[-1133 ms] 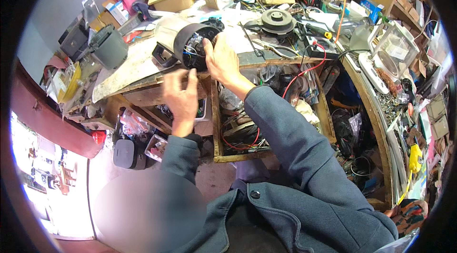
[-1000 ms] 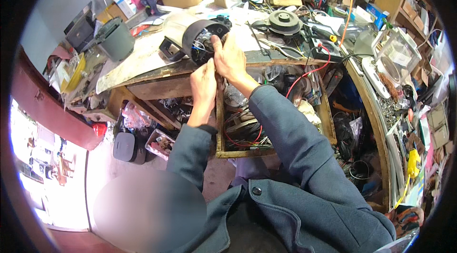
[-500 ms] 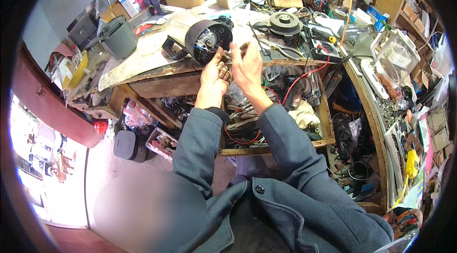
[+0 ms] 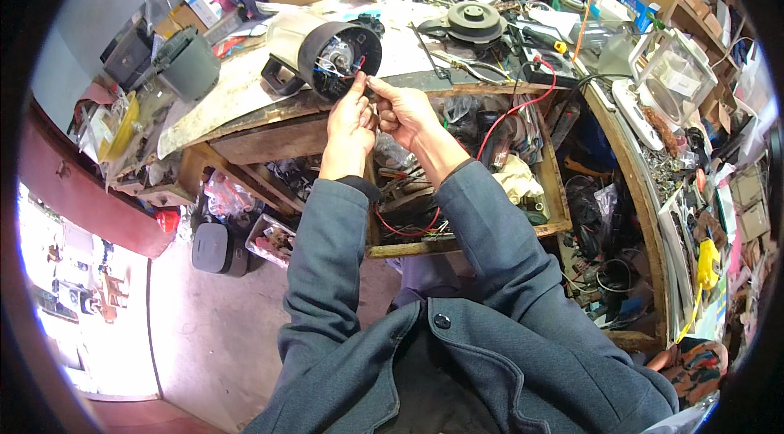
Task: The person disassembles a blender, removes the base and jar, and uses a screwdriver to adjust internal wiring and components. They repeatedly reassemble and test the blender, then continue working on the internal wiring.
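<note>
A round appliance body, pale with a dark collar and a black handle, lies on its side on the bench. Its open end faces me and shows a motor and loose thin wires. At the lower rim of that opening, my left hand pinches a thin wire that looks red. Close against it, my right hand has thumb and forefinger pressed together with the other fingers curled. What lies between the right fingertips is too small to make out.
Pliers and a round dark lid-like part lie right of the appliance. A grey bin-like container stands to its left. Below my hands an open drawer holds cables and parts. A red cable runs from bench to drawer.
My right hand has turned and its fingers have closed into a pinch beside the left fingertips. The view has shifted slightly, so the bench items sit a little further left and higher.
</note>
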Demonstrator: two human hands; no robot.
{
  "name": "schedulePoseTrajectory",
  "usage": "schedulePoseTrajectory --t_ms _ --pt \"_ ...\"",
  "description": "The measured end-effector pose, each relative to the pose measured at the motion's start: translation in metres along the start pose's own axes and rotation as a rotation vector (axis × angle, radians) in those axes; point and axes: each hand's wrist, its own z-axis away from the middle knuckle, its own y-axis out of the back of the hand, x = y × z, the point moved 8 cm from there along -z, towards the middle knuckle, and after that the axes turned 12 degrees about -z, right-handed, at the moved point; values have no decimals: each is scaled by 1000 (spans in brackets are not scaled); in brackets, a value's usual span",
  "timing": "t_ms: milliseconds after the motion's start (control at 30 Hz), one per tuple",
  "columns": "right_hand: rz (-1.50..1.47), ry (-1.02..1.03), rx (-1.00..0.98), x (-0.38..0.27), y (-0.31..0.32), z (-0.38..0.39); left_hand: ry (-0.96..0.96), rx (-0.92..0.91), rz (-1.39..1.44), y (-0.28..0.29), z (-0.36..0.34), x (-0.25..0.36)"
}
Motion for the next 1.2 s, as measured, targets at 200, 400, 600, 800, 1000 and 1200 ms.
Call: schedulePoseTrajectory --t_ms 200,400,600,800,1000,1200 --pt "1591 1211 41 -53 -53 45 58 -33 61 0 -3 -9" --pt "1536 1279 -160 -59 -64 65 80 122 4 2 0 -14" --pt "349 -80 -113 -11 -7 14 32 -184 61 25 -41 -20" --pt "743 484 -74 -42 -20 11 61 105 72 -15 9 -6" --pt "1831 1298 -222 -46 -69 65 77 157 183 -1 1 -16" --pt "859 208 104 -49 7 13 40 11 113 -9 0 -6"
